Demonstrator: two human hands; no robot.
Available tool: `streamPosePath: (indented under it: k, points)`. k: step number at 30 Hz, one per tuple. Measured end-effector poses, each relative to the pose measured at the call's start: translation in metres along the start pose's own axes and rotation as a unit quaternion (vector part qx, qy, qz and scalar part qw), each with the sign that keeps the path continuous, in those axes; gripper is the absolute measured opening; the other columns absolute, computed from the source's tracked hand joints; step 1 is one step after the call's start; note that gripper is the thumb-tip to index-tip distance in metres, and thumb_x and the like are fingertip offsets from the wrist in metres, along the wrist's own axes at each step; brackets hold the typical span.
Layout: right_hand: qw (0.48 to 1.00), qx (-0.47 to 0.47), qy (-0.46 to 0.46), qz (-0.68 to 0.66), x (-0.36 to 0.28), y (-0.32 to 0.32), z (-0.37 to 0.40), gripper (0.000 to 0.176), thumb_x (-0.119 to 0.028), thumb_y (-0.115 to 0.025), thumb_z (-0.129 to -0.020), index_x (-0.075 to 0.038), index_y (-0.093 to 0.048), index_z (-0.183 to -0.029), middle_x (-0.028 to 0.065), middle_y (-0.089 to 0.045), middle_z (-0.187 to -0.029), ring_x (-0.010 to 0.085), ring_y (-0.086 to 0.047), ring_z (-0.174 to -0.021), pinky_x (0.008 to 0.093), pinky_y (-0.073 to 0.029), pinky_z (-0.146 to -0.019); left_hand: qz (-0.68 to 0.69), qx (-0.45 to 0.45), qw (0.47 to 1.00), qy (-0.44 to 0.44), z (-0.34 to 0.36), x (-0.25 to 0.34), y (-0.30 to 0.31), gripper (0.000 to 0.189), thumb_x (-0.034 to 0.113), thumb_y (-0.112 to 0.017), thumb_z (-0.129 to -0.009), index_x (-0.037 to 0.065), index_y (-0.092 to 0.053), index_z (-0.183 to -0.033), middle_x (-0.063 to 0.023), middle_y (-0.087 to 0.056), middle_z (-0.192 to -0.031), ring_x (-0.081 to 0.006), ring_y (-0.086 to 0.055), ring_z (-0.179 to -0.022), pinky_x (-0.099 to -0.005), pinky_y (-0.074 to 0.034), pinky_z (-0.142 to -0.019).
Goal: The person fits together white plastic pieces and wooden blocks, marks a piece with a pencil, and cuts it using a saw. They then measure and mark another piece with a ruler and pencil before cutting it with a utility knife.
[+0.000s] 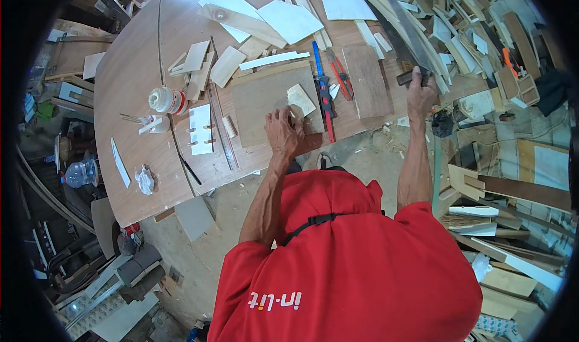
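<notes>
My left hand (284, 131) rests with bent fingers near the front edge of a flat brown board (256, 104), beside a small pale wood piece (301, 100). What its fingers hold, if anything, is hidden. On the right, my right hand (421, 92) is closed on a dark tool (406, 77) at the table's right side. Between the hands lie a blue and red tool (324, 92), red-handled pliers (342, 80) and a brown wooden block (368, 83).
Pale boards (289, 21) lie at the table's back. A glue jar (167, 101), a white slotted piece (201, 129) and a crumpled white wad (145, 180) are on the left. Wood scraps (464, 47) pile up on the right, beyond long strips.
</notes>
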State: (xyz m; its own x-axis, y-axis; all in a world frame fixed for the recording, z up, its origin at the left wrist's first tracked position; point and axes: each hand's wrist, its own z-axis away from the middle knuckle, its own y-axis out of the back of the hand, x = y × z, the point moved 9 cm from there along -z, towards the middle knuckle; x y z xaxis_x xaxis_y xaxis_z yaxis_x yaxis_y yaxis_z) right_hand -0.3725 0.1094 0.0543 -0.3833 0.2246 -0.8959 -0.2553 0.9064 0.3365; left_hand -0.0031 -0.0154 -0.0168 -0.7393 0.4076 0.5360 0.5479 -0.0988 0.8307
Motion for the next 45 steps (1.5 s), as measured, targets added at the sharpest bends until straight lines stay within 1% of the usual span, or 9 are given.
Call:
streamPosePath:
  k: [4, 7, 14, 16, 25, 36, 39, 41, 45]
  points:
    - [0.968, -0.08, -0.16, -0.175, -0.009, 0.005, 0.034, 0.023, -0.026, -0.059, -0.095, -0.009, -0.056, -0.08, -0.0037, -0.051, -0.064, 0.0053, -0.045, -0.051, 0.0219, -0.032, -0.046, 0.018, -0.021, 1.0, 0.003, -0.002, 0.004, 0.005, 0.044, 0.026, -0.072, -0.077, 0.005, -0.059, -0.113, -0.0166, -0.059, -0.105, -0.0359, -0.052, -0.099, -0.0458, -0.042, -0.086]
    - [0.938, -0.139, -0.239, -0.211, -0.003, -0.004, 0.087, 0.02, -0.026, -0.06, -0.095, -0.011, -0.057, -0.082, -0.0049, -0.052, -0.065, 0.0041, -0.044, -0.051, 0.0203, -0.033, -0.044, 0.021, -0.019, 0.999, -0.026, -0.004, 0.004, 0.006, 0.049, 0.028, -0.072, -0.076, 0.003, -0.057, -0.116, -0.017, -0.059, -0.104, -0.0356, -0.052, -0.098, -0.0448, -0.041, -0.087]
    - [0.884, -0.24, -0.324, -0.237, 0.01, -0.034, 0.197, 0.018, -0.026, -0.061, -0.094, -0.013, -0.057, -0.082, -0.0074, -0.051, -0.063, 0.0022, -0.043, -0.05, 0.0193, -0.032, -0.043, 0.037, -0.1, 0.992, -0.06, -0.011, 0.003, 0.001, 0.063, 0.026, -0.072, -0.076, -0.003, -0.048, -0.126, -0.0181, -0.059, -0.104, -0.0346, -0.053, -0.1, -0.0429, -0.039, -0.091]
    - [0.878, -0.248, -0.33, -0.241, 0.008, -0.037, 0.217, 0.018, -0.026, -0.061, -0.095, -0.013, -0.057, -0.083, -0.0077, -0.05, -0.063, 0.0018, -0.043, -0.05, 0.019, -0.032, -0.043, 0.068, -0.099, 0.992, -0.043, -0.012, 0.009, 0.014, 0.055, 0.016, -0.071, -0.077, -0.002, -0.048, -0.124, -0.0191, -0.06, -0.103, -0.0339, -0.056, -0.094, -0.0423, -0.044, -0.084]
    - [0.825, -0.242, -0.415, -0.296, 0.002, -0.06, 0.282, 0.015, -0.026, -0.061, -0.095, -0.014, -0.057, -0.087, -0.0063, -0.052, -0.063, 0.0013, -0.044, -0.048, 0.0174, -0.027, -0.039, 0.109, -0.054, 0.987, -0.105, -0.008, 0.005, 0.024, 0.045, 0.01, -0.066, -0.076, 0.004, -0.055, -0.119, -0.0193, -0.054, -0.119, -0.0371, -0.054, -0.102, -0.0432, -0.045, -0.089]
    - [0.82, -0.255, -0.426, -0.284, -0.004, -0.077, 0.308, 0.022, -0.028, -0.062, -0.094, -0.013, -0.054, -0.08, -0.0027, -0.054, -0.059, 0.0019, -0.044, -0.045, 0.0182, -0.025, -0.037, 0.089, -0.081, 0.981, -0.155, -0.014, 0.009, 0.022, 0.038, 0.008, -0.067, -0.074, 0.004, -0.061, -0.111, -0.0146, -0.057, -0.117, -0.0356, -0.055, -0.105, -0.0415, -0.044, -0.092]
    - [0.839, -0.262, -0.415, -0.237, 0.006, -0.087, 0.309, 0.022, -0.026, -0.06, -0.094, -0.012, -0.054, -0.077, -0.0023, -0.054, -0.059, 0.0033, -0.045, -0.046, 0.0202, -0.027, -0.038, 0.102, -0.081, 0.98, -0.147, -0.016, 0.005, 0.02, 0.038, 0.009, -0.068, -0.074, 0.004, -0.06, -0.11, -0.0151, -0.057, -0.117, -0.0358, -0.055, -0.106, -0.0418, -0.044, -0.092]
    - [0.857, -0.274, -0.394, -0.189, 0.016, -0.094, 0.309, 0.025, -0.026, -0.058, -0.093, -0.006, -0.059, -0.079, 0.0013, -0.056, -0.057, 0.009, -0.051, -0.046, 0.0254, -0.038, -0.042, 0.107, -0.085, 0.982, -0.133, -0.018, 0.003, 0.018, 0.038, 0.009, -0.069, -0.073, 0.004, -0.06, -0.11, -0.0154, -0.058, -0.116, -0.0361, -0.055, -0.107, -0.0421, -0.044, -0.091]
    - [0.876, -0.268, -0.367, -0.16, 0.006, -0.102, 0.296, 0.029, -0.027, -0.058, -0.091, -0.003, -0.061, -0.077, 0.0037, -0.057, -0.056, 0.0127, -0.054, -0.047, 0.0299, -0.041, -0.045, 0.107, -0.114, 0.979, -0.128, -0.022, 0.004, 0.017, 0.035, 0.009, -0.064, -0.071, 0.006, -0.062, -0.106, -0.0147, -0.058, -0.117, -0.0359, -0.055, -0.108, -0.0414, -0.045, -0.092]
